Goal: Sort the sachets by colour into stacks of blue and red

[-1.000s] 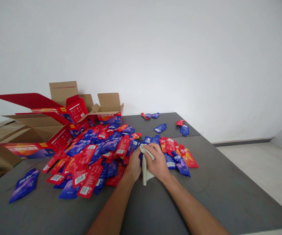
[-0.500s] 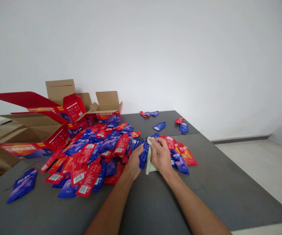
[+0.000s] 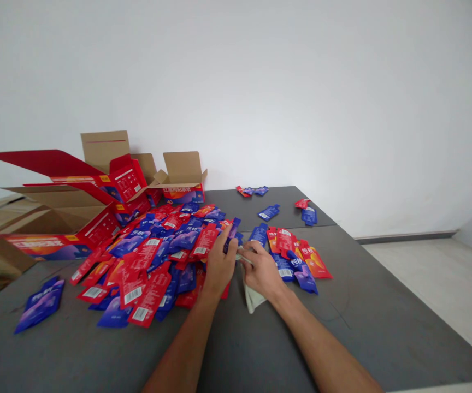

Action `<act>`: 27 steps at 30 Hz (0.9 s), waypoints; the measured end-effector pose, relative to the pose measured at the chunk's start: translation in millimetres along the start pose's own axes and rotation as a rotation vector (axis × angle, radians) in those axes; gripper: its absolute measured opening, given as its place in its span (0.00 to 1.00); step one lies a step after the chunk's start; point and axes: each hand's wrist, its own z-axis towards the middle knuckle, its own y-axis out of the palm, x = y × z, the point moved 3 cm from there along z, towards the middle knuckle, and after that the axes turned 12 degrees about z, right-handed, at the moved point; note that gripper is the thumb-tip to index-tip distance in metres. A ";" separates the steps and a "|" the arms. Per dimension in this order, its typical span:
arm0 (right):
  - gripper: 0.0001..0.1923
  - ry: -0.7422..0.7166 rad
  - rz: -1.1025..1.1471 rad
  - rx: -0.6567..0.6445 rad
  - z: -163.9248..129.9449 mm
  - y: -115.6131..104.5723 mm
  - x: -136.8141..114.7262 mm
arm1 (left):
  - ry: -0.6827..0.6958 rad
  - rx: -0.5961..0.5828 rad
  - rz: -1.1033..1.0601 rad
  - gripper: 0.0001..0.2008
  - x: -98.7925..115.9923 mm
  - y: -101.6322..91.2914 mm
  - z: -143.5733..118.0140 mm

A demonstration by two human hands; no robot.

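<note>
My left hand (image 3: 220, 266) is closed on a blue pouch (image 3: 232, 229), whose narrow end sticks up past the fingers. Most of that pouch is hidden behind the hand. Close beside it, my right hand (image 3: 263, 271) grips a pale cloth (image 3: 253, 297) that hangs down from the fingers toward the table. Left of my hands lies a large heap of red and blue pouches (image 3: 146, 256). A smaller group, with a blue pouch (image 3: 259, 233) and an orange-red pouch (image 3: 314, 261), rests just beyond and right of my right hand.
Open red cardboard boxes (image 3: 92, 234) stand at the left, with another open box (image 3: 184, 194) behind the heap. A lone blue pouch (image 3: 41, 305) lies at the front left of the dark table (image 3: 137, 360). Several pouches (image 3: 269, 212) are scattered toward the wall.
The blue pouch turned from facing me between both hands to edge-on in my left hand. My right hand drew slightly down and left, the cloth hanging lower.
</note>
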 end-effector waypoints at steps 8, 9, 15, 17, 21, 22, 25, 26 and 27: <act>0.15 0.153 -0.205 0.152 3.0 -15.1 29.1 | 0.084 0.249 0.825 0.22 -16.5 -40.7 17.2; 0.15 0.175 -0.226 0.152 3.1 -16.5 30.3 | 0.067 0.268 0.891 0.22 -19.9 -44.4 18.8; 0.15 0.382 -0.295 0.054 3.4 -22.6 29.7 | 0.091 0.229 1.176 0.18 -21.9 -37.6 18.4; 0.15 0.454 -0.306 0.045 3.9 -26.8 29.0 | 0.145 0.207 1.195 0.17 -17.4 -25.9 16.0; 0.14 0.526 -0.335 0.063 5.7 -36.9 30.2 | 0.240 0.087 1.145 0.15 -13.0 9.1 13.6; 0.13 0.536 -0.342 0.073 6.0 -39.1 31.4 | 0.261 0.038 1.122 0.15 -13.2 20.0 14.0; 0.12 0.556 -0.353 0.094 5.9 -43.5 36.3 | 0.299 -0.150 1.050 0.15 -16.8 55.7 18.2; 0.11 0.557 -0.355 0.097 5.7 -44.2 37.8 | 0.309 -0.220 1.026 0.15 -18.7 67.9 20.4; 0.11 0.558 -0.358 0.101 5.4 -44.9 39.2 | 0.310 -0.276 1.005 0.15 -21.0 79.5 23.1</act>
